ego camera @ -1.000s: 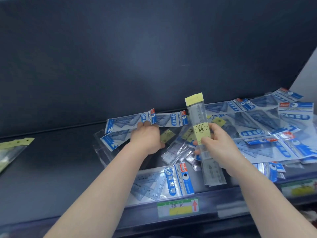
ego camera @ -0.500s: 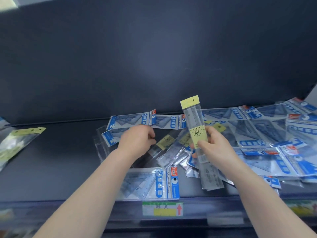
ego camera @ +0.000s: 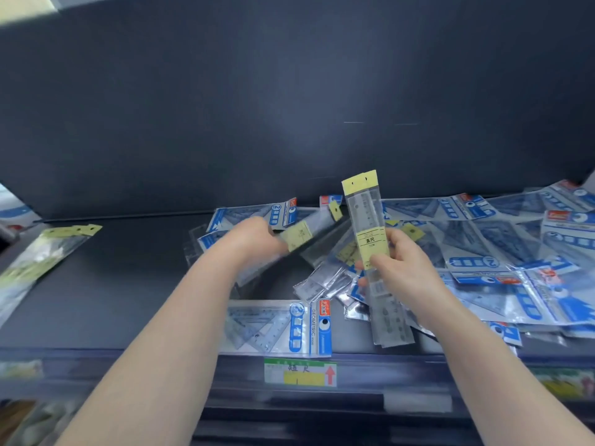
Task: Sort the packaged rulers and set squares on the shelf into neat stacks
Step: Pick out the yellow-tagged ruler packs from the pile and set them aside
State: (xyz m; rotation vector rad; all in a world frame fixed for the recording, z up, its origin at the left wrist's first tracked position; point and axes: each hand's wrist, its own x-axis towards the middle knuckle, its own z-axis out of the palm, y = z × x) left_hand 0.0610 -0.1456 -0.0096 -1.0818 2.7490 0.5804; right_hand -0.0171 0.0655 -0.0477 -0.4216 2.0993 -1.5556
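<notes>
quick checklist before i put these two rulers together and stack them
1. Right hand grips the upright ruler pack: ok.
2. Left hand holds the slanted ruler pack: ok, but it is blurred.
3. Same kind, both with yellow labels: ok.
4. Packs lined up: not ok, one is upright and one slanted.
5. Yellow-tabbed stack at far left is neat: cannot tell.
6. Set square pack at the shelf front is clear of both hands: ok.

left hand [ego camera: 257, 239] now gripping a yellow-labelled ruler pack [ego camera: 309, 235], lifted off the pile [ego camera: 325, 281]

Price label [ego camera: 300, 371], dark back panel [ego camera: 289, 91]
</notes>
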